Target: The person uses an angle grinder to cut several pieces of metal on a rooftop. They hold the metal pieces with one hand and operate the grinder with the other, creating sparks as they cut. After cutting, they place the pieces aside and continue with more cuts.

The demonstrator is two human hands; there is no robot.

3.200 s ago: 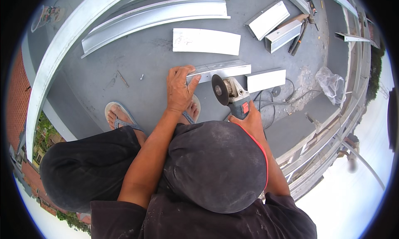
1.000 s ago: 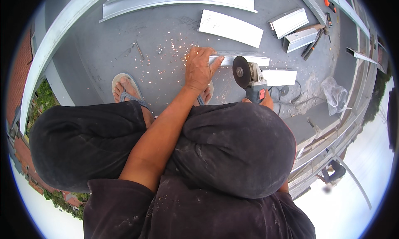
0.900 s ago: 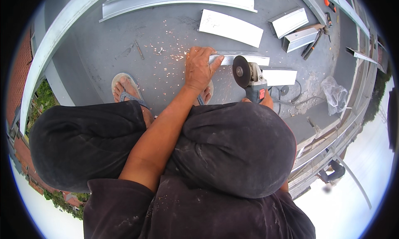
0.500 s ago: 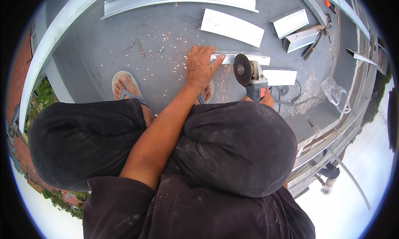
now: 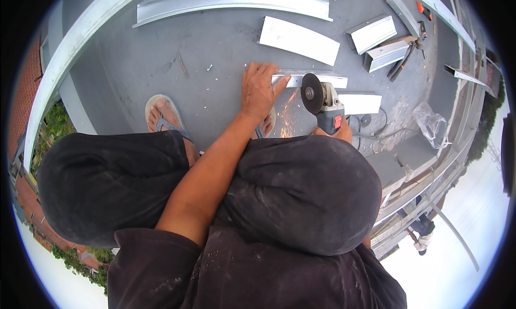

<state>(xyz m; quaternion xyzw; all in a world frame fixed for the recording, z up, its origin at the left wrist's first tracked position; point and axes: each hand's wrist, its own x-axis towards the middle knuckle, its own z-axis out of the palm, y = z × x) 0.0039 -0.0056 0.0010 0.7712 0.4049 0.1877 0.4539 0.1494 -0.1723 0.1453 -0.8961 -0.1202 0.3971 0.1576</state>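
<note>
My left hand (image 5: pixel 260 90) is closed on the left end of a short silver metal channel (image 5: pixel 325 80), thumb along its near side. An angle grinder (image 5: pixel 329 107) with a dark disc (image 5: pixel 312 93) is gripped in my right hand (image 5: pixel 344 130), which my right knee partly hides. The disc stands upright at the channel's near edge, right of my left thumb. Orange sparks (image 5: pixel 288 118) spray from there toward me, past my right sandal.
Cut channel pieces (image 5: pixel 299 40) and a long channel (image 5: pixel 234 5) lie beyond. Short channels (image 5: pixel 372 32), a hammer (image 5: pixel 404 59) and orange-handled tool (image 5: pixel 424 11) are far right. A cord (image 5: pixel 384 127) and plastic bag (image 5: pixel 431 125) lie right. Another person (image 5: pixel 423 225) appears beyond the railing.
The sparks scattered leftward over the floor have mostly gone; a denser stream now falls toward my right foot. The grinder has shifted very slightly left. Both hands keep their grip.
</note>
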